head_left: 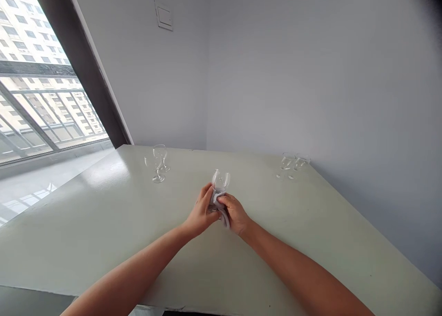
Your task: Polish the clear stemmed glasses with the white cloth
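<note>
Over the middle of the table, a clear stemmed wine glass (221, 179) stands upright between my two hands, bowl upward. My left hand (203, 210) is closed round the glass's lower part from the left side. On the other side my right hand (235, 213) pinches a grey cloth (224, 217) against the stem, thumb on top. The cloth wraps the lower bowl and stem, and one end hangs down between the hands. The cloth and fingers hide most of the stem and foot.
Two stemmed glasses (159, 172) stand at the table's back left. More glasses (287, 162) stand at the back right, near the wall (328, 99). The pale glossy table (120, 228) meets a wall corner behind. A large window (44, 81) is at left.
</note>
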